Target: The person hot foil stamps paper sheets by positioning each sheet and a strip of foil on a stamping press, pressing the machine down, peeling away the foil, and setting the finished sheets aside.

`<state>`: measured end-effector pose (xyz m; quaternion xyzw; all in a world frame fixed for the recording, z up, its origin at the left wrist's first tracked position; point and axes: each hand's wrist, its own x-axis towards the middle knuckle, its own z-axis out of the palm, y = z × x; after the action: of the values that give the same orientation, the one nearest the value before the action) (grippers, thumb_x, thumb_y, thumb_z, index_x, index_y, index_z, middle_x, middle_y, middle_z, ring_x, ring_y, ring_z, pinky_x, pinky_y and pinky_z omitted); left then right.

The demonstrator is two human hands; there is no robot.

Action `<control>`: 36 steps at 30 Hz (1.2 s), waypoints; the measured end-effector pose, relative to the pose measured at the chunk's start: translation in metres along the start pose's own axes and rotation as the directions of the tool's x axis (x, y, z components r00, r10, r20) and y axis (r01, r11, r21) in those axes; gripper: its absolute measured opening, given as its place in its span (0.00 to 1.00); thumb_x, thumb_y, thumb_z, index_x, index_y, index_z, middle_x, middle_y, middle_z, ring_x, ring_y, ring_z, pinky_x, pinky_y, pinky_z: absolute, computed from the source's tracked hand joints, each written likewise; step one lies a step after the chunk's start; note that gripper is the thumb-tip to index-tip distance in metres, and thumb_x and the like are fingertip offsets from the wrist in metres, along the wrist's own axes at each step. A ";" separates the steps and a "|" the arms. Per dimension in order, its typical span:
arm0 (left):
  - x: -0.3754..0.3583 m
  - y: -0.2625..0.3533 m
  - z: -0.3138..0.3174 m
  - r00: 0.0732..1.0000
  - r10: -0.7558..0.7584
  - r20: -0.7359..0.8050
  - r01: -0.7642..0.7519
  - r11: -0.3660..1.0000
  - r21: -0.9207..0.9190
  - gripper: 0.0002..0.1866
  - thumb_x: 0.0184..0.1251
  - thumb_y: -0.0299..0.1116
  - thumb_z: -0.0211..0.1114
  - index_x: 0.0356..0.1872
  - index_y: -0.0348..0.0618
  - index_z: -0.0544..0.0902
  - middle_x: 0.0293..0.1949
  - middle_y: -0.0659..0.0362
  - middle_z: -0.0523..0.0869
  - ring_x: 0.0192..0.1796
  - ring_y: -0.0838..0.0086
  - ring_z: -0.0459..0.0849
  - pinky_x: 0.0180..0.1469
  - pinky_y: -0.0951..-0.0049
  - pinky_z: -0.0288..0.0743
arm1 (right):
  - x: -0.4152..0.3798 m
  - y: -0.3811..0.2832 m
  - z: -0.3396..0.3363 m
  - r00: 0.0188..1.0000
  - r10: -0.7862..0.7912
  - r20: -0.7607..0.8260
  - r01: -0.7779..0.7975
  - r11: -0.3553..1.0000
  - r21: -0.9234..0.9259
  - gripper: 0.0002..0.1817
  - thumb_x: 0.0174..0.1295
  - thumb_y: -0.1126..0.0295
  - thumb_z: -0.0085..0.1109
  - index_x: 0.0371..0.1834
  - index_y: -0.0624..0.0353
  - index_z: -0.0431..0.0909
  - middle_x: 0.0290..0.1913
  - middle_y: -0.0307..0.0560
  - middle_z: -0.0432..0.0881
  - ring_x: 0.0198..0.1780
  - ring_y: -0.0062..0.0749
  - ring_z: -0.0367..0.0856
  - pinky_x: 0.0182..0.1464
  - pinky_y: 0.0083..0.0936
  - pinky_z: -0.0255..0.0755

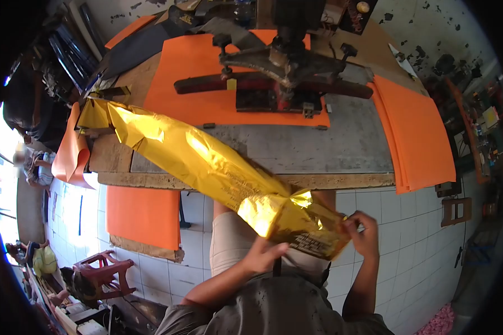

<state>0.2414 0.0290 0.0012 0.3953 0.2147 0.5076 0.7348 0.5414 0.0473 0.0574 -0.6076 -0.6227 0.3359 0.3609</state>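
A long sheet of shiny gold foil [201, 159] stretches from the table's left side down to my lap, with printed or stamped marks near its lower end. My right hand [363, 231] pinches the foil's lower right corner. Below the foil's near edge, my left hand [266, 255] has its fingers spread and touches or nearly touches it. Behind the foil, an orange sheet [190, 67] lies beneath a dark metal press [285, 67] on the grey plate [341, 151].
Folded orange sheets [416, 137] hang over the table's right edge. More orange sheets [142, 218] sit below the table's left front. A red stool [105, 273] stands on the tiled floor at the lower left. Other people [36, 167] are at the far left.
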 end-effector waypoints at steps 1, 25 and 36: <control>-0.011 -0.002 -0.019 1.000 -0.021 -0.011 0.020 0.996 -0.092 0.36 0.77 0.29 0.61 0.82 0.36 0.56 0.72 0.51 0.74 0.73 0.62 0.72 0.76 0.60 0.64 | -0.004 0.003 0.006 0.999 0.008 0.044 -0.008 1.000 0.018 0.09 0.68 0.71 0.67 0.33 0.64 0.83 0.29 0.41 0.83 0.29 0.20 0.77 0.34 0.22 0.71; -0.240 0.199 -0.246 0.136 0.591 -0.795 -0.159 0.805 0.571 0.29 0.84 0.41 0.55 0.81 0.49 0.62 0.67 0.49 0.78 0.60 0.61 0.85 0.62 0.60 0.85 | 0.005 0.037 0.044 0.995 -0.074 0.066 0.075 0.997 -0.002 0.11 0.74 0.67 0.62 0.49 0.64 0.84 0.45 0.51 0.89 0.49 0.45 0.88 0.54 0.35 0.78; -0.206 0.185 -0.253 0.118 0.845 -0.521 0.737 0.277 0.616 0.32 0.81 0.47 0.63 0.75 0.38 0.70 0.66 0.45 0.79 0.65 0.57 0.80 0.68 0.59 0.71 | 0.004 0.031 -0.007 0.986 -0.056 -0.156 0.039 0.993 -0.110 0.10 0.75 0.69 0.59 0.42 0.65 0.84 0.36 0.45 0.87 0.37 0.28 0.89 0.39 0.25 0.77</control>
<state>-0.1271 -0.0359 -0.0192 0.2939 0.8621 0.4050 -0.0794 0.5630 0.0518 0.0343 -0.6359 -0.6232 0.2439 0.3844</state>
